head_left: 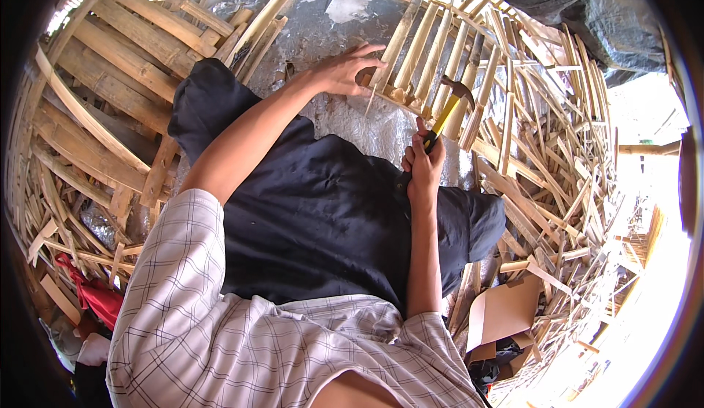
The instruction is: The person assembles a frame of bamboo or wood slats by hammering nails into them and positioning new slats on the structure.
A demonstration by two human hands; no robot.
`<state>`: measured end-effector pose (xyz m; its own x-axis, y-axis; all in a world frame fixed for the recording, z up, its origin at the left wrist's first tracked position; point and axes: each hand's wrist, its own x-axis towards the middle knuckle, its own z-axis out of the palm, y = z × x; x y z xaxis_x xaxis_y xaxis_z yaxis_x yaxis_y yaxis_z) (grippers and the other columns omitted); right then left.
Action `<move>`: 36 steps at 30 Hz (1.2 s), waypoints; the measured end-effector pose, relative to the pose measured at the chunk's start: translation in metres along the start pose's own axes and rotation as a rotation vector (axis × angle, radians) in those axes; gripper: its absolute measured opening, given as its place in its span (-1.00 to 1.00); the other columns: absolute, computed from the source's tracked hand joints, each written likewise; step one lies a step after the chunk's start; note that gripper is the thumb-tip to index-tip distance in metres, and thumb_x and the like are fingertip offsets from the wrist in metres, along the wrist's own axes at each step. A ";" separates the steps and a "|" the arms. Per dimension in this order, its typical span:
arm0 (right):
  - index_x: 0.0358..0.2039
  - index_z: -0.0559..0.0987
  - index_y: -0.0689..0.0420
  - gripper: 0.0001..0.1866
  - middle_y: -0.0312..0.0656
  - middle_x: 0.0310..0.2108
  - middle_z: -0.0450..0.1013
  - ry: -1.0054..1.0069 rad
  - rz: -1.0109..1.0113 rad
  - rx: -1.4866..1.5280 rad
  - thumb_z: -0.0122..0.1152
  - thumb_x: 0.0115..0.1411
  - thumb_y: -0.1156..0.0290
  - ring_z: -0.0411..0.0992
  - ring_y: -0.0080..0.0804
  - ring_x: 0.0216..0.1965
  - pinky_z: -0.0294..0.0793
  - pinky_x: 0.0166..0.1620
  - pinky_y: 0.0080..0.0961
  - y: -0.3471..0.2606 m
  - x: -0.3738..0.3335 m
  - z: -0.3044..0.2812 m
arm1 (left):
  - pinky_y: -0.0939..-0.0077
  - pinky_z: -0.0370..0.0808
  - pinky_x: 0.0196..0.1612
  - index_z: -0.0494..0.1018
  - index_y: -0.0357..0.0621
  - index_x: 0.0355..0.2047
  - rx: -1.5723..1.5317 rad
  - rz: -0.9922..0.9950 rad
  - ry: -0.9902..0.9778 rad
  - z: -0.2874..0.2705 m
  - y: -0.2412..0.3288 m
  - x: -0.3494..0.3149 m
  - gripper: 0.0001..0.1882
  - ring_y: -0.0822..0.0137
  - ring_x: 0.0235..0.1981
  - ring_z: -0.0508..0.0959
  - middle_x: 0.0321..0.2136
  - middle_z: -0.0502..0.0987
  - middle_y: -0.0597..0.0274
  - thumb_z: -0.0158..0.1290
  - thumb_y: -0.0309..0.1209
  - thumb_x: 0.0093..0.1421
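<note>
While the left hand (345, 70) presses flat on the bamboo slat panel (425, 56) to keep it from sliding, the right hand (424, 164) grips a yellow-handled hammer (449, 106) raised just above the slats.

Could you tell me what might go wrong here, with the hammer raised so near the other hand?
The left hand steadies the bamboo slat panel beside where the hammer in the right hand points, so a stray blow could hit fingers. Loose bamboo offcuts piled around might shift or splinter.
</note>
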<state>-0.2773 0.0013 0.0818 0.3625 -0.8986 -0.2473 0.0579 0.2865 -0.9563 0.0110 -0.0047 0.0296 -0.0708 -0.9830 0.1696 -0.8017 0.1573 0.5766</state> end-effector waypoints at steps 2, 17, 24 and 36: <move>-0.11 0.40 0.17 -0.92 -0.28 -0.11 0.49 0.004 0.003 0.002 0.04 0.42 0.53 0.08 -0.77 -0.64 0.09 -0.61 -0.69 -0.002 0.000 0.001 | 0.05 0.20 0.45 0.26 0.09 0.36 0.045 -0.007 -0.035 -0.003 0.000 0.000 -0.14 0.13 0.46 0.13 0.45 0.09 0.19 0.33 -0.07 0.08; 0.15 0.43 0.22 -0.69 -0.45 -0.47 0.21 -0.001 0.025 -0.011 0.03 0.42 0.54 0.07 -0.77 -0.64 0.07 -0.62 -0.70 0.002 0.002 -0.009 | 0.14 0.09 0.48 0.15 0.04 0.40 -0.190 -0.040 -0.150 0.004 -0.004 0.005 -0.23 0.15 0.48 0.08 0.50 -0.02 0.24 0.11 -0.12 0.21; -0.04 0.39 0.18 -0.83 -0.38 -0.39 0.33 -0.034 0.036 -0.009 -0.01 0.39 0.61 0.11 -0.76 -0.65 0.12 -0.64 -0.69 0.002 0.001 -0.005 | 0.14 0.09 0.48 0.14 0.03 0.40 -0.221 -0.007 -0.144 0.005 -0.015 0.002 -0.17 0.14 0.49 0.06 0.50 -0.02 0.21 0.19 -0.23 0.13; 0.18 0.46 0.25 -0.63 -0.47 -0.52 0.19 -0.089 0.048 -0.073 0.01 0.39 0.61 0.07 -0.78 -0.66 0.07 -0.63 -0.71 0.008 -0.006 0.002 | 0.14 0.11 0.48 0.15 0.02 0.39 -0.231 -0.007 -0.156 0.004 -0.013 0.002 -0.19 0.11 0.49 0.05 0.50 -0.04 0.17 0.15 -0.32 0.11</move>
<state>-0.2769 0.0094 0.0759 0.4442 -0.8506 -0.2812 -0.0285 0.3003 -0.9534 0.0193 -0.0093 0.0196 -0.1708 -0.9840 0.0503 -0.6470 0.1506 0.7475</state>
